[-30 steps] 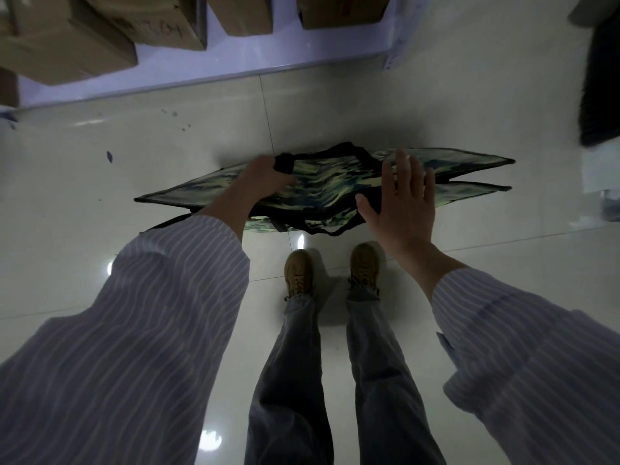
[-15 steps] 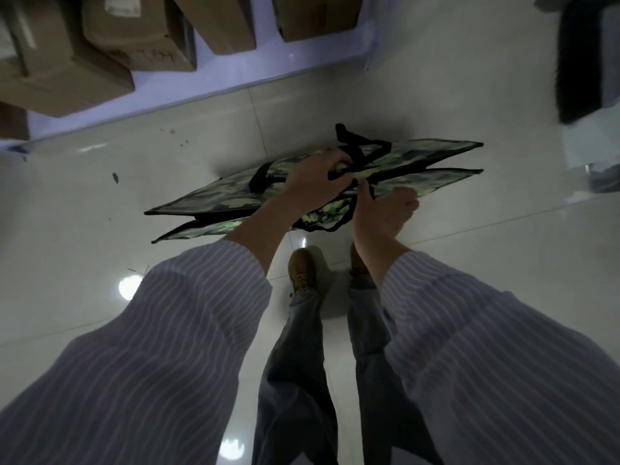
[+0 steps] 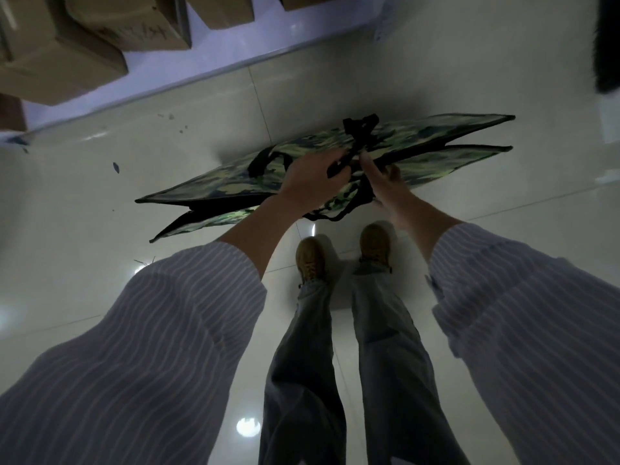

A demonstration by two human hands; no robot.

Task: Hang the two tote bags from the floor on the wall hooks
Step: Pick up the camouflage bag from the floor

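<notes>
Two flat green camouflage tote bags hang edge-on above the floor, one tote bag [image 3: 436, 135] farther from me and the other tote bag [image 3: 446, 161] nearer. Both have black trim and black straps [image 3: 360, 127]. My left hand [image 3: 312, 177] is closed on the black straps at the bags' top middle. My right hand [image 3: 385, 179] pinches straps right beside it, the two hands touching. A black strap loop [image 3: 335, 214] droops below the hands. No wall hooks are in view.
Glossy pale floor tiles [image 3: 167, 162] lie all around. Cardboard boxes [image 3: 67, 55] sit on a white shelf [image 3: 235, 58] at the top left. A dark object [image 3: 607, 41] hangs at the top right. My shoes [image 3: 312, 260] stand just under the bags.
My right hand, spread open a second ago, has closed on the straps beside my left hand. My left hand has slid rightwards along the bags' top edge, and the bags sit higher.
</notes>
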